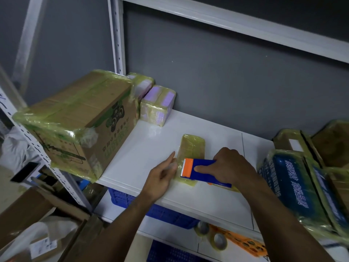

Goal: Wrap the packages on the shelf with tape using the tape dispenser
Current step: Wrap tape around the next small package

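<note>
Two hands are working the small package [193,148], which lies flat on the white shelf [151,146] under yellowish tape. The right hand [230,167] is curled round the tape dispenser [200,170], blue with an orange toothed end, and presses it onto the package's near end. The left hand [160,176] sits at the package's left edge, index finger stretched out and touching it, gripping nothing. Left of the package stands a big taped cardboard box [75,120]. Behind it to the left are purple bundles [158,104], and to its right blue packages [289,182] lean together.

Blue-and-orange tape dispenser [198,171], white shelf [151,148]
</note>
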`<act>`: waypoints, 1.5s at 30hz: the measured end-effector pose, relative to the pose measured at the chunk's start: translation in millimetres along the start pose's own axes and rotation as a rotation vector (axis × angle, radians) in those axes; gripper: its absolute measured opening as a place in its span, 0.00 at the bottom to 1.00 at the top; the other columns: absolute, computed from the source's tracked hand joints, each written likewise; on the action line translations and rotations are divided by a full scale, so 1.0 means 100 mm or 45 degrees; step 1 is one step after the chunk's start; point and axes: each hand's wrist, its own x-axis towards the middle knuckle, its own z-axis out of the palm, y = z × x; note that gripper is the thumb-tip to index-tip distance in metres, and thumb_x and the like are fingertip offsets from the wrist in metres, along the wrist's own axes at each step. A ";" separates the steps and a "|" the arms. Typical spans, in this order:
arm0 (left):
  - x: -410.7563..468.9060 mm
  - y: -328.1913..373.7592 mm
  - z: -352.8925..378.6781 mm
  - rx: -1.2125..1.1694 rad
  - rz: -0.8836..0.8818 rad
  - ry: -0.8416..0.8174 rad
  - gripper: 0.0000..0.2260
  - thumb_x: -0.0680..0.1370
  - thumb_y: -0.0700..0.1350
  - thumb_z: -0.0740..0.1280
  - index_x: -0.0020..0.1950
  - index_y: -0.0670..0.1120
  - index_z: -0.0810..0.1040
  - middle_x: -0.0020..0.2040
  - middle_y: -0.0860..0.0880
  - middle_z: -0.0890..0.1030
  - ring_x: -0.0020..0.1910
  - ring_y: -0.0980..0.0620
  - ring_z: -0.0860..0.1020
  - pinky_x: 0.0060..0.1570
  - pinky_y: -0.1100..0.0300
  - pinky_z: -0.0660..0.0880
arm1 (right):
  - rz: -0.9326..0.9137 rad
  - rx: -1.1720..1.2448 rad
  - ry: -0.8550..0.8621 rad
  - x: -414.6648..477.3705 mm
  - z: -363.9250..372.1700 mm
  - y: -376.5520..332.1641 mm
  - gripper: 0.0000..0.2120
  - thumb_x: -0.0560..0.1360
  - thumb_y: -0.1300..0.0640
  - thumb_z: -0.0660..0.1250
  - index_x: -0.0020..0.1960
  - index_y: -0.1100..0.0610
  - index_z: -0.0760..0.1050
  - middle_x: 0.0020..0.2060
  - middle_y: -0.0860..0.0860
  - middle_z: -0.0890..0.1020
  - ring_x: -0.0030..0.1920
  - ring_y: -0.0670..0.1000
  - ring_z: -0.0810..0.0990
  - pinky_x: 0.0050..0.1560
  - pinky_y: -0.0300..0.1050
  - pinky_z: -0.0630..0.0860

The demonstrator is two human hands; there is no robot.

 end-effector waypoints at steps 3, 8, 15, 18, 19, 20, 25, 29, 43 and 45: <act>0.09 0.03 -0.15 0.240 0.271 -0.206 0.18 0.85 0.45 0.63 0.75 0.55 0.72 0.75 0.59 0.70 0.73 0.58 0.70 0.60 0.64 0.77 | -0.013 0.004 0.003 0.00 0.01 0.04 0.36 0.67 0.26 0.73 0.56 0.56 0.77 0.53 0.51 0.86 0.48 0.52 0.86 0.50 0.47 0.84; 0.25 0.03 -0.24 0.442 0.376 -0.267 0.17 0.81 0.42 0.68 0.70 0.45 0.78 0.75 0.52 0.72 0.71 0.58 0.72 0.65 0.57 0.76 | -0.022 0.032 0.001 0.02 0.07 0.10 0.36 0.67 0.26 0.73 0.57 0.55 0.77 0.53 0.51 0.85 0.49 0.52 0.86 0.51 0.48 0.85; 0.43 -0.03 -0.26 0.590 0.510 -0.250 0.16 0.75 0.42 0.74 0.62 0.42 0.83 0.67 0.50 0.79 0.72 0.53 0.72 0.69 0.58 0.72 | -0.046 0.093 -0.006 0.02 0.12 0.18 0.33 0.65 0.24 0.72 0.50 0.52 0.76 0.45 0.47 0.83 0.43 0.48 0.84 0.45 0.43 0.83; 0.47 -0.05 -0.27 0.686 0.571 -0.229 0.14 0.77 0.49 0.73 0.61 0.47 0.84 0.67 0.53 0.80 0.73 0.56 0.70 0.71 0.59 0.70 | -0.073 0.130 -0.020 -0.01 0.11 0.22 0.34 0.63 0.23 0.72 0.52 0.50 0.75 0.49 0.46 0.84 0.43 0.48 0.84 0.43 0.41 0.82; 0.48 -0.06 -0.28 0.693 0.583 -0.230 0.14 0.77 0.50 0.72 0.61 0.48 0.84 0.67 0.55 0.80 0.73 0.57 0.71 0.71 0.58 0.71 | -0.077 0.142 -0.018 -0.02 0.11 0.23 0.34 0.63 0.23 0.73 0.52 0.50 0.75 0.48 0.45 0.84 0.42 0.47 0.83 0.42 0.39 0.81; 0.49 -0.07 -0.29 0.704 0.592 -0.234 0.14 0.77 0.51 0.72 0.61 0.49 0.84 0.66 0.56 0.80 0.72 0.59 0.71 0.70 0.58 0.71 | -0.076 0.149 -0.013 -0.03 0.09 0.25 0.33 0.63 0.23 0.73 0.52 0.50 0.75 0.47 0.45 0.83 0.41 0.46 0.82 0.42 0.38 0.81; 0.49 -0.04 -0.29 0.755 0.587 -0.237 0.14 0.77 0.53 0.72 0.62 0.50 0.84 0.67 0.58 0.80 0.71 0.62 0.71 0.70 0.59 0.72 | -0.051 0.206 -0.013 -0.12 -0.01 0.40 0.33 0.58 0.20 0.70 0.44 0.48 0.74 0.37 0.40 0.78 0.38 0.44 0.81 0.34 0.33 0.73; 0.44 -0.03 -0.28 0.860 0.607 -0.270 0.17 0.80 0.55 0.67 0.68 0.52 0.80 0.72 0.59 0.74 0.73 0.62 0.69 0.70 0.61 0.71 | -0.034 0.243 -0.009 -0.11 0.00 0.47 0.30 0.60 0.23 0.73 0.43 0.47 0.73 0.37 0.41 0.78 0.38 0.44 0.81 0.32 0.32 0.72; 0.37 0.01 -0.14 0.955 0.729 -0.218 0.18 0.81 0.56 0.68 0.67 0.50 0.81 0.71 0.57 0.76 0.76 0.58 0.66 0.69 0.66 0.69 | 0.009 0.217 -0.035 0.05 0.09 0.46 0.30 0.60 0.24 0.77 0.42 0.48 0.73 0.36 0.43 0.79 0.37 0.45 0.82 0.32 0.35 0.72; 0.44 0.02 -0.13 0.945 0.736 -0.243 0.15 0.80 0.53 0.70 0.64 0.49 0.83 0.68 0.56 0.79 0.75 0.58 0.69 0.69 0.62 0.72 | 0.021 0.255 -0.054 0.02 0.10 0.49 0.30 0.61 0.25 0.77 0.43 0.48 0.73 0.37 0.43 0.79 0.38 0.45 0.81 0.32 0.35 0.73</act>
